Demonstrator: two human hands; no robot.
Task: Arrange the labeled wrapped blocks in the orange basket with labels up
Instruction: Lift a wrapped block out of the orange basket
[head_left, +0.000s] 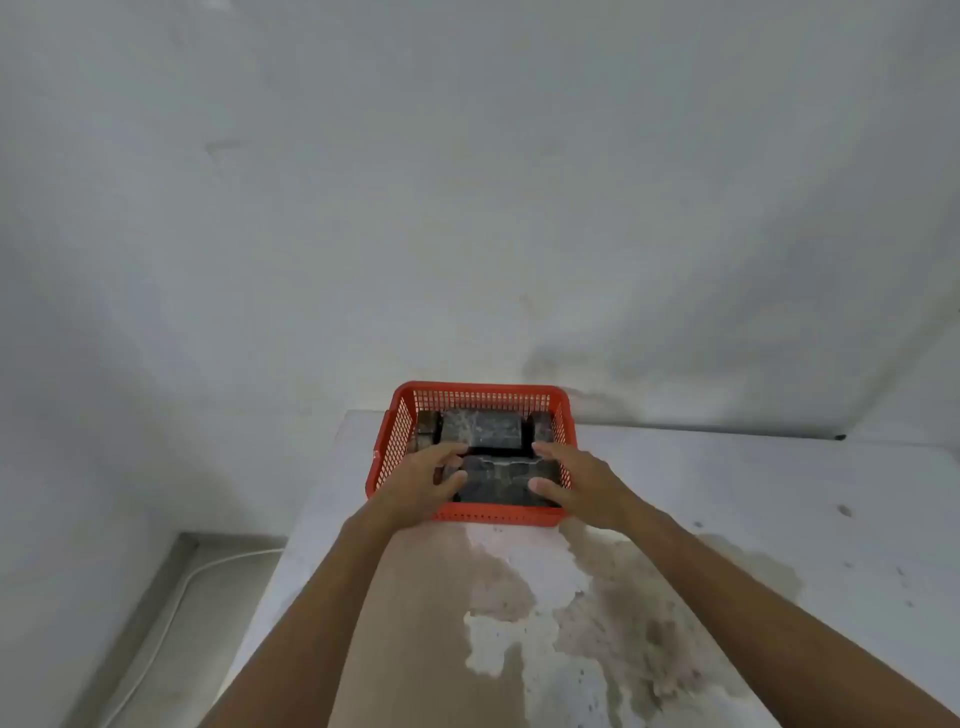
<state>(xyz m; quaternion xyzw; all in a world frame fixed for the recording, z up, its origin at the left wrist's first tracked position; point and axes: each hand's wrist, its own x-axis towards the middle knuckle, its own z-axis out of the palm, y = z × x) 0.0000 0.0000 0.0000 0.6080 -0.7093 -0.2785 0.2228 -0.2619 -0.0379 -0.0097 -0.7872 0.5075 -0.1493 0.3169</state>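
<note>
An orange mesh basket (480, 392) stands at the far end of the worn white table, against the wall. Inside lie several dark wrapped blocks. One block (483, 428) lies across the back row, with smaller ones at its left (427, 431) and right (541, 427). A front block (501, 483) lies between my hands. My left hand (428, 480) grips its left end, fingers curled over it. My right hand (574, 486) holds its right end, thumb on the near side. The picture is too blurred to read any labels.
The table (727, 519) has stained, peeling patches in front of the basket. Its left edge drops to a floor with a white cable (171, 597). A grey wall rises right behind the basket.
</note>
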